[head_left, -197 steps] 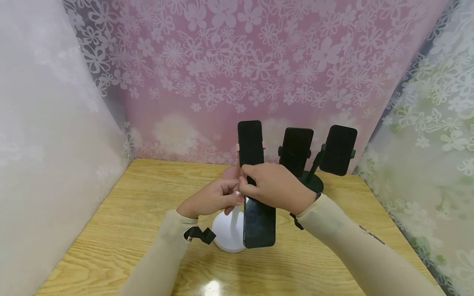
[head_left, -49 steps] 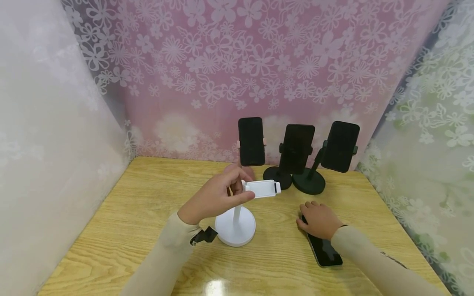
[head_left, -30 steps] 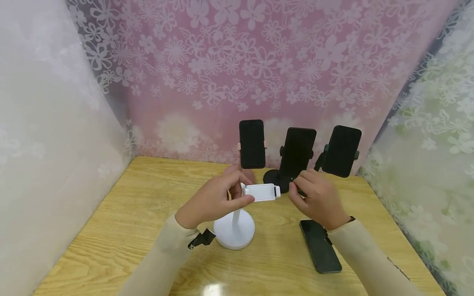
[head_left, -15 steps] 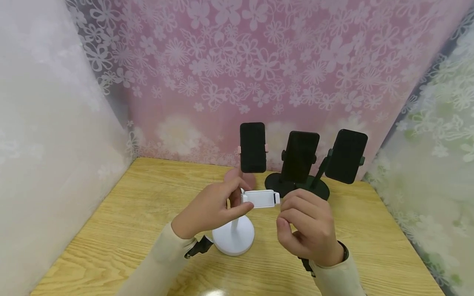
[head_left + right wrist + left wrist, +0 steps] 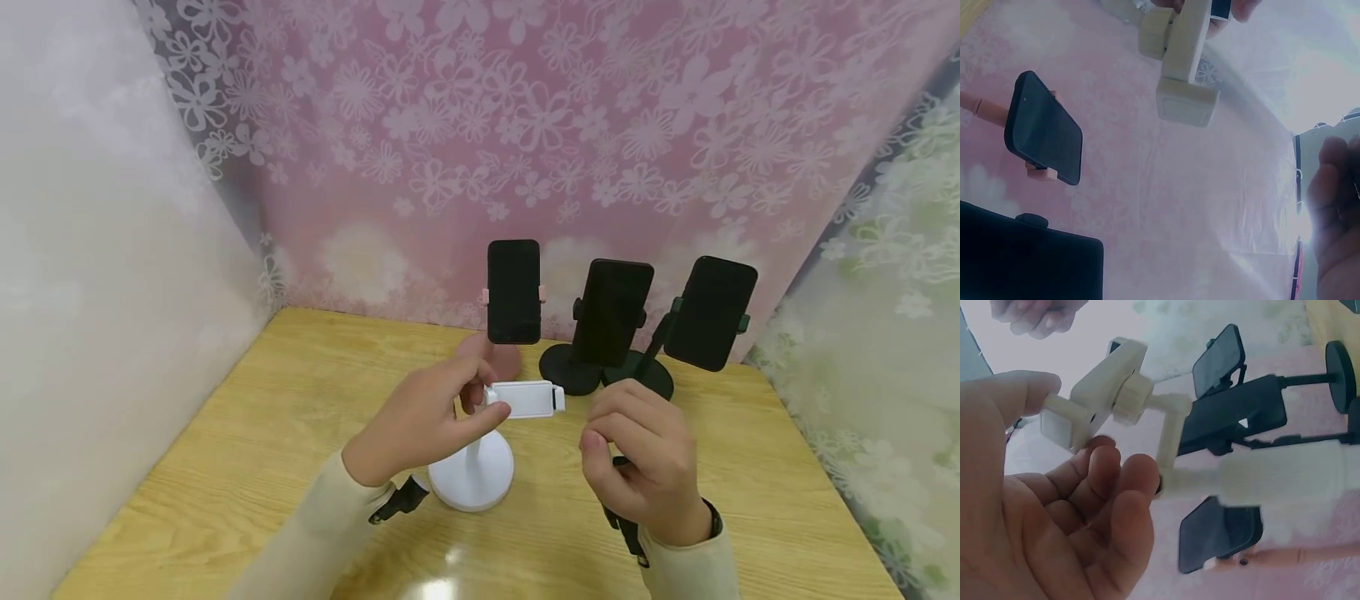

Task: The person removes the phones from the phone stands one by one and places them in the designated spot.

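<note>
The left hand (image 5: 427,417) grips one end of a white phone stand's clamp (image 5: 528,400), its thumb on the end grip and its other fingers curled behind. The clamp lies sideways over the round white base (image 5: 472,471), holding no phone. In the left wrist view, the cream-looking clamp (image 5: 1107,381) joins the stand's post through a bent arm. To the right of the clamp, the right hand (image 5: 645,454) is raised, fingers curled and thumb against the index finger, with nothing seen in it. A dark sliver (image 5: 621,461) shows between its thumb and fingers.
Behind stand three phones in stands: one phone (image 5: 513,292) in a pink stand, a middle phone (image 5: 611,312) in a black one, and a right phone (image 5: 711,312) in a dark green one. They rest on the wooden table (image 5: 247,400). A pink floral curtain (image 5: 450,167) hangs behind.
A phone earlier held at the white stand was laid on the table at right. The right hand then lifted off it toward the clamp, and has drawn slightly rightward, away from it.
</note>
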{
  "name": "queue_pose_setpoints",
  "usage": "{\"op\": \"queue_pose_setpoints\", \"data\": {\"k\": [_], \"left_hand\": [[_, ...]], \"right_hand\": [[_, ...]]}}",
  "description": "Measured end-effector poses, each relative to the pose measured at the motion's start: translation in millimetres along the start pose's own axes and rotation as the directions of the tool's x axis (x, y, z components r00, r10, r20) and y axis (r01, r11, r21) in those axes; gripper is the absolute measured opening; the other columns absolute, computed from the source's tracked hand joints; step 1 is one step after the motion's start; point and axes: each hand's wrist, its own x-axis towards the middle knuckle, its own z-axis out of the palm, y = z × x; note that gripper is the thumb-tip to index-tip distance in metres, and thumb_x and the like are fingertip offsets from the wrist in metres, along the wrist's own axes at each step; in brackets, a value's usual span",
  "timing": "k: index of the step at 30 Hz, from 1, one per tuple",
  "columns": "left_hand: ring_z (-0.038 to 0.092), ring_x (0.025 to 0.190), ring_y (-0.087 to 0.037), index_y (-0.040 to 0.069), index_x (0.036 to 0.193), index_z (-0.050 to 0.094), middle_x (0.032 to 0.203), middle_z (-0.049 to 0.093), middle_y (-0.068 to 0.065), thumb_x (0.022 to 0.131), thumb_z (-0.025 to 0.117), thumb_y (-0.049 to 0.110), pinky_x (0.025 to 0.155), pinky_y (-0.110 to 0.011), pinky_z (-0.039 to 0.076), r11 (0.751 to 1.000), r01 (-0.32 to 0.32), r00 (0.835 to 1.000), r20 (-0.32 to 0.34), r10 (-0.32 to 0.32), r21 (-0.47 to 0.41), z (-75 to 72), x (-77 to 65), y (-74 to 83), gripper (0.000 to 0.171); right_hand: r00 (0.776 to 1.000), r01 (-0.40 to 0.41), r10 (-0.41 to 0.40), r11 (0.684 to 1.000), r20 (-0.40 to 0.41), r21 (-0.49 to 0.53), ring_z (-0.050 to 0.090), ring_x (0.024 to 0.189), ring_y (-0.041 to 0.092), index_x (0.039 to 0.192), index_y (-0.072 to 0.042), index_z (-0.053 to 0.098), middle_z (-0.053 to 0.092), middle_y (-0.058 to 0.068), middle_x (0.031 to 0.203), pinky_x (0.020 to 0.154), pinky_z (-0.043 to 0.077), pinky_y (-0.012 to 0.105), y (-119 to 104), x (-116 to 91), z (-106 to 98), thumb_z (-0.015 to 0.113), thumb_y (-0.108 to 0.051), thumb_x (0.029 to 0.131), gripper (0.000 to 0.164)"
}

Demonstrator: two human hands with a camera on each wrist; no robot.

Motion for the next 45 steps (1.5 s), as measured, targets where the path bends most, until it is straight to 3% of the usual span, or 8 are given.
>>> {"op": "queue_pose_setpoints", "data": {"k": [4,7,11,20,28,35,39,45], "left_hand": [[0.057,0.071,-0.008,0.019,0.095,0.061,0.082,0.061,0.010,0.099,0.072,0.033,0.059,-0.026,0.047,0.978,0.063,0.995,0.091,-0.045,-0.200,1.9,3.5,0.3,0.018],[0.062,0.071,-0.015,0.014,0.093,0.064,0.081,0.064,0.003,0.100,0.072,0.028,0.058,-0.028,0.051,0.911,0.155,0.979,0.184,-0.090,-0.381,4.8,2.9,2.8,0.017],[0.070,0.070,-0.022,0.010,0.097,0.067,0.084,0.068,-0.003,0.101,0.070,0.028,0.058,-0.034,0.057,0.842,0.254,0.959,0.235,-0.156,-0.477,12.2,-0.4,10.6,0.019],[0.068,0.067,-0.019,0.006,0.092,0.063,0.080,0.067,-0.008,0.100,0.071,0.027,0.068,-0.035,0.060,0.817,0.267,0.957,0.042,-0.287,-0.511,7.1,-14.3,10.9,0.024],[0.069,0.070,-0.026,0.007,0.093,0.067,0.080,0.067,-0.012,0.099,0.073,0.029,0.068,-0.034,0.059,0.899,0.290,0.926,-0.142,-0.350,-0.327,-29.6,-22.5,-0.8,0.024],[0.067,0.082,-0.023,0.011,0.099,0.066,0.088,0.070,-0.005,0.102,0.064,0.049,0.075,-0.037,0.052,0.905,0.426,0.880,-0.239,-0.409,0.019,-66.2,-25.3,-34.9,0.039],[0.061,0.080,-0.021,0.008,0.106,0.059,0.093,0.066,-0.007,0.107,0.054,0.048,0.072,-0.038,0.048,0.889,0.439,0.887,-0.216,-0.407,0.129,-83.0,-24.3,-62.3,0.041],[0.045,0.072,-0.026,-0.003,0.115,0.052,0.092,0.054,-0.016,0.113,0.043,0.029,0.066,-0.040,0.039,0.901,0.411,0.903,-0.202,-0.380,0.139,-102.1,-17.6,-100.8,0.033]], "right_hand": [[1.000,-0.027,0.027,1.000,-0.007,0.001,0.049,0.059,0.020,0.059,-0.008,0.058,0.053,0.004,0.061,0.057,0.045,0.028,-1.0,1.1,-1.7,0.055,-0.013,0.100,0.041],[0.999,-0.043,0.043,0.999,0.002,0.002,0.049,0.060,0.019,0.060,-0.008,0.058,0.054,0.004,0.062,0.057,0.045,0.027,-2.2,0.7,-2.3,0.056,-0.013,0.099,0.039],[0.998,-0.055,0.055,0.998,0.009,-0.018,0.050,0.061,0.019,0.061,-0.008,0.059,0.055,0.004,0.062,0.057,0.045,0.028,-2.2,-0.5,-4.0,0.055,-0.014,0.100,0.039],[0.998,-0.058,0.057,0.998,-0.020,-0.022,0.050,0.061,0.020,0.060,-0.009,0.058,0.054,0.004,0.062,0.060,0.047,0.027,-4.2,0.1,-9.1,0.055,-0.013,0.099,0.039],[0.998,-0.025,0.025,1.000,-0.057,0.004,0.049,0.059,0.020,0.059,-0.009,0.058,0.053,0.005,0.062,0.057,0.045,0.027,-5.1,3.9,-13.2,0.056,-0.013,0.100,0.041],[0.996,-0.021,0.022,1.000,-0.081,0.020,0.049,0.060,0.019,0.059,-0.008,0.057,0.054,0.005,0.062,0.058,0.045,0.027,-3.5,4.4,-13.2,0.056,-0.010,0.098,0.039],[0.995,-0.029,0.031,0.999,-0.094,0.021,0.049,0.060,0.019,0.059,-0.009,0.057,0.054,0.005,0.062,0.057,0.045,0.028,-2.6,3.5,-11.6,0.057,-0.009,0.097,0.038],[0.997,-0.048,0.048,0.999,-0.068,0.003,0.049,0.061,0.019,0.060,-0.008,0.058,0.053,0.004,0.063,0.058,0.045,0.027,-1.9,0.0,-11.1,0.056,-0.009,0.097,0.037]]}}
